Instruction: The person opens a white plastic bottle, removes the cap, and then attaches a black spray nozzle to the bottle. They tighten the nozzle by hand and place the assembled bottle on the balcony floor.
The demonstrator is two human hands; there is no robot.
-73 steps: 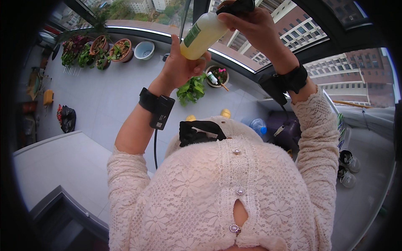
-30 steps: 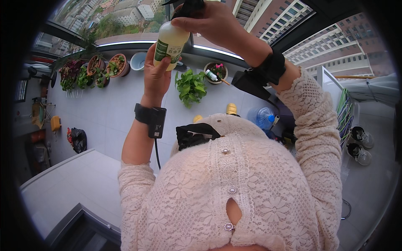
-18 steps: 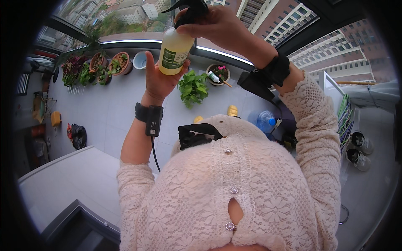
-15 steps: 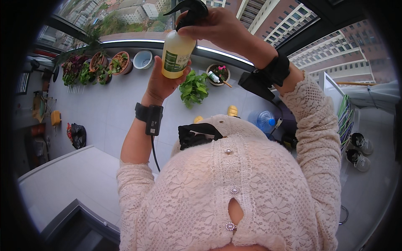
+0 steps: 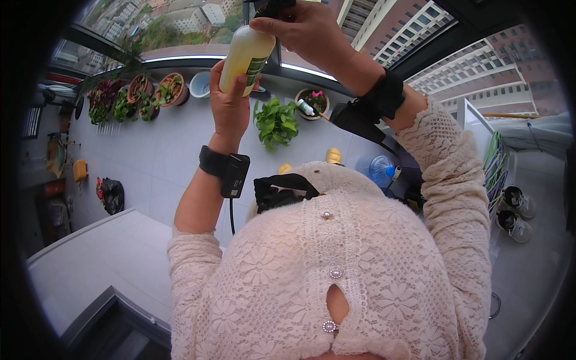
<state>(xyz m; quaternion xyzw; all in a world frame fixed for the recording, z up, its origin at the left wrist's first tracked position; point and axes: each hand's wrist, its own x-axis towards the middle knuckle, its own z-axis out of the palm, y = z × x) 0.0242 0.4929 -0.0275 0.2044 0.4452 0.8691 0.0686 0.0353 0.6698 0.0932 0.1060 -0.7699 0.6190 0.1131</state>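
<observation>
A spray bottle (image 5: 246,54) of pale yellow liquid, with a green label and a black trigger head (image 5: 271,8), is held up in front of the window. My left hand (image 5: 231,102) wraps around its lower body, thumb across the front. At the top, my right hand (image 5: 303,27) grips the black head, fingers closed about it; part of the head runs out of the picture. The bottle leans slightly, its top toward the right. Below it on the floor stands a leafy green plant (image 5: 276,125).
Potted plants (image 5: 170,90) and a pale blue pot (image 5: 200,85) line the window side. A pot with pink flowers (image 5: 313,103) holds a small white bottle (image 5: 305,107). A large blue water bottle (image 5: 379,170) stands right of my feet; shoes (image 5: 515,225) lie farther right.
The bottle has risen slightly and turned, so its label faces more to the right. My left hand has shifted up, its thumb now across the front.
</observation>
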